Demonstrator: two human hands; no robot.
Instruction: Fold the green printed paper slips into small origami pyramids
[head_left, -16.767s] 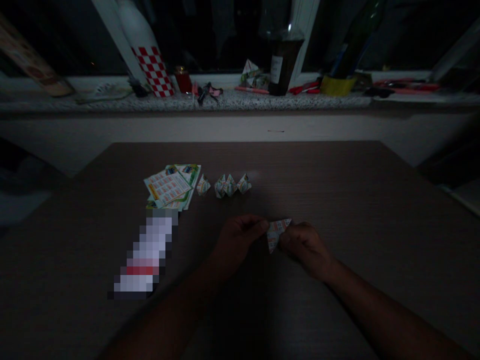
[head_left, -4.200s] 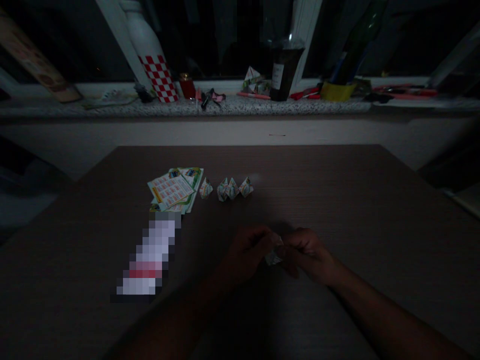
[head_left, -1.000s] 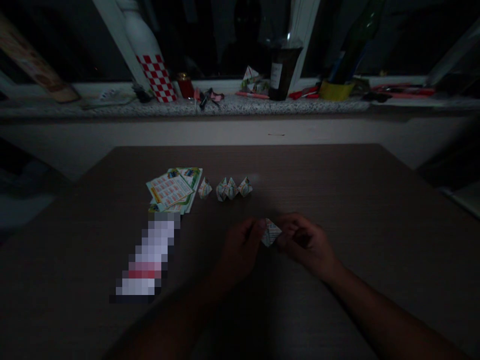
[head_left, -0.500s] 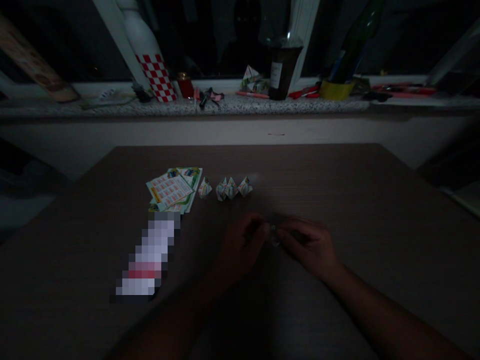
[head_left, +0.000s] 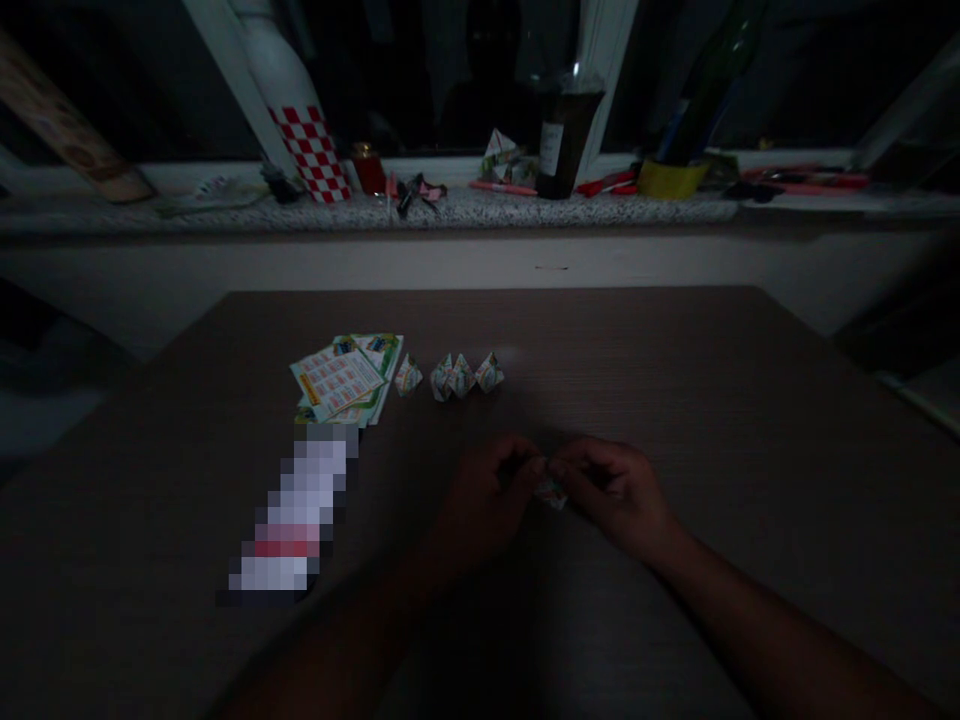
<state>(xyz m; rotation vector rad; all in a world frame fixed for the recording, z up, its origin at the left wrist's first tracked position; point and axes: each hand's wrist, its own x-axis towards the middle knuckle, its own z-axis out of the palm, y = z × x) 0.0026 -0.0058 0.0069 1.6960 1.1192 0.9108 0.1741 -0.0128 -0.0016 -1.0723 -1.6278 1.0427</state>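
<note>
Between my fingertips is a small folded paper piece (head_left: 551,491), white with green and red print, partly covered by the fingers. My left hand (head_left: 495,490) pinches it from the left, thumb and fingers closed. From the right, my right hand (head_left: 619,495) pinches the same piece with thumb and forefinger. Beyond my left hand, several pointed folded paper pieces (head_left: 463,376) stand in a row on the table. Left of them lies a loose stack of printed paper cards (head_left: 341,382). The dim light hides the piece's exact folds.
A blurred-out phone-like object (head_left: 300,510) lies on the brown table (head_left: 712,360), left of my arms. On the granite windowsill (head_left: 450,212) behind stand a red-and-white checked bottle (head_left: 311,150), a dark cup (head_left: 559,145), a green bottle (head_left: 701,95) and yellow tape (head_left: 670,180).
More of the folded paper piece now shows below my fingertips. Both hands keep nearly the same place, with small finger shifts. The other things stay put.
</note>
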